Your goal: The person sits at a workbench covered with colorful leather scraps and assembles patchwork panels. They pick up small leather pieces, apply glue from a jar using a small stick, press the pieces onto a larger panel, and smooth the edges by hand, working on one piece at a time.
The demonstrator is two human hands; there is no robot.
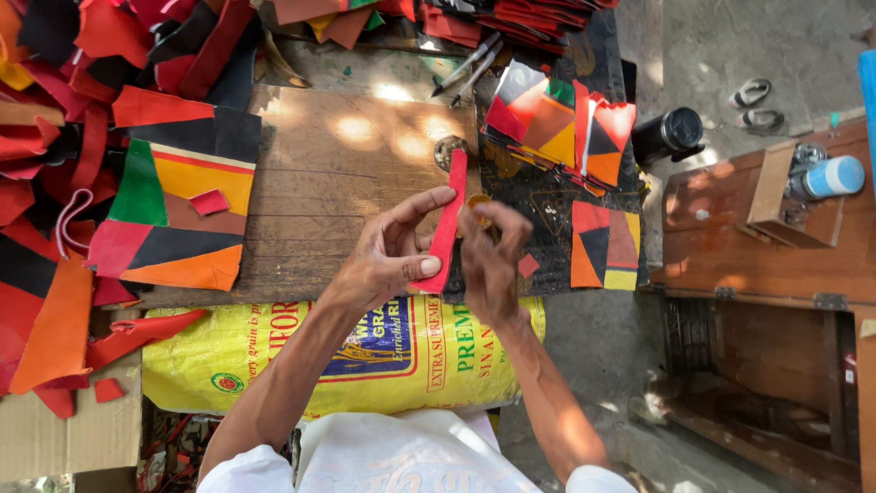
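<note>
My left hand [388, 256] pinches a narrow red strip [448, 215] of leather-like material, held upright above a worn wooden board [338, 173]. My right hand [490, 260] is closed just beside the strip, fingers curled around a small yellowish object [478, 200] that is mostly hidden. Both hands hover over the board's near edge, above a yellow printed sack [274, 356].
Patchwork panels of red, orange, black and green lie at left [178, 215] and right [557, 119]. Scrap pieces pile up at far left. Metal tools [467, 68] lie at the back. A black cup [671, 132] and a wooden box [757, 237] stand to the right.
</note>
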